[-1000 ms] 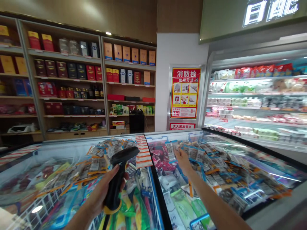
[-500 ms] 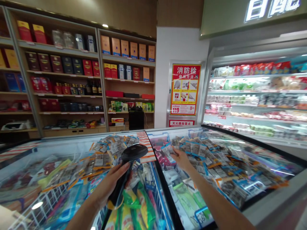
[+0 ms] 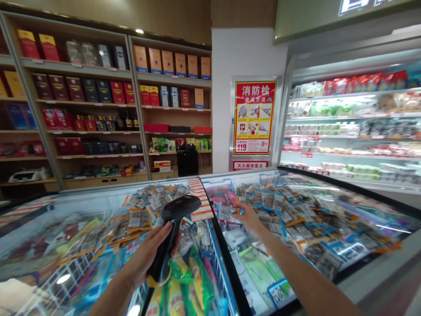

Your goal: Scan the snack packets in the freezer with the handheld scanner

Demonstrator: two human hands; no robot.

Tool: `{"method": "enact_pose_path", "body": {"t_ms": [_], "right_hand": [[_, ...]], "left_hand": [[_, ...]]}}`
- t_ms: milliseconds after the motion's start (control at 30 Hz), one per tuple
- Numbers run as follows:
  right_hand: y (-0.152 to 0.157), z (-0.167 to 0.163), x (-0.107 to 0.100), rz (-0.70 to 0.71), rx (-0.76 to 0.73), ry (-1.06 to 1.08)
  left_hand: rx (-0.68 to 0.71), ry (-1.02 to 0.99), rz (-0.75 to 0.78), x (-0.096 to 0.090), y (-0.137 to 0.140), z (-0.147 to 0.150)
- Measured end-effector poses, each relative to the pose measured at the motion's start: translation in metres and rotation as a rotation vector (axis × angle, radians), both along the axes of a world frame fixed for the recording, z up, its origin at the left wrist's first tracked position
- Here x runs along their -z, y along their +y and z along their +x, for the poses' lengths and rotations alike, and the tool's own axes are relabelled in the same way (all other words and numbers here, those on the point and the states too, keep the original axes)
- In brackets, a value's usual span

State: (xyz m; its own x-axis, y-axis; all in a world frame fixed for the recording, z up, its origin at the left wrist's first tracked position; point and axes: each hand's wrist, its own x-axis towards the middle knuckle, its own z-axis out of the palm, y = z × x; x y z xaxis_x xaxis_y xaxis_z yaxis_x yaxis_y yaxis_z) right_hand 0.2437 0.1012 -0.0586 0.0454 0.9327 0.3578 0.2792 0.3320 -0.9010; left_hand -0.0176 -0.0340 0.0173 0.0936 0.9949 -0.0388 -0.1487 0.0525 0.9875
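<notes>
My left hand (image 3: 153, 248) is wrapped round the handle of a black barcode scanner (image 3: 180, 207), its head pointing up and forward. Over the right freezer half, my right hand (image 3: 245, 216) pinches a small clear packet (image 3: 225, 212) with blue edges, which lies nearly flat in the view. Many similar packets (image 3: 296, 206) with blue and orange edges are heaped just right of that hand, on the freezer's glass. A second heap of packets (image 3: 153, 197) lies beyond the scanner on the left. Below the scanner are yellow and green bags (image 3: 184, 281) in a wire basket.
A black freezer rim (image 3: 226, 250) runs between the two halves. Striped orange and white tape (image 3: 200, 202) marks the left cover. Behind stand shelves of boxed goods (image 3: 167, 61), a red fire-hydrant sign (image 3: 255, 118) and a lit chiller (image 3: 355, 131). A white wire basket (image 3: 62, 267) sits lower left.
The packet in my right hand has turned from facing me to lying flatter, and shifted slightly left. The scanner stays in my left hand, almost unmoved. The view tilts slightly downward.
</notes>
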Motion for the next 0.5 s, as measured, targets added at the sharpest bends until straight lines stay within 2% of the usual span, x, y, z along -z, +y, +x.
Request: {"method": "enact_pose_path", "body": {"t_ms": [67,133,233,367,500], "right_hand": [[0.003,-0.002,0.004,-0.041,-0.025,0.056],[0.007,-0.001,0.005,-0.024,0.012,0.180],[0.011,0.011,-0.002,0.006,0.042,0.334],[0.010,0.035,-0.014,-0.067,-0.004,0.436],[0.011,0.047,-0.016,-0.117,0.005,0.600]], "left_hand": [[0.034,0.029,0.008,0.000,-0.001,0.002],[0.042,0.041,0.011,0.000,-0.003,0.004],[0.043,0.044,0.015,0.001,-0.004,0.004],[0.077,0.061,0.026,0.005,-0.002,0.002],[0.067,0.056,0.015,0.011,0.002,0.004]]}}
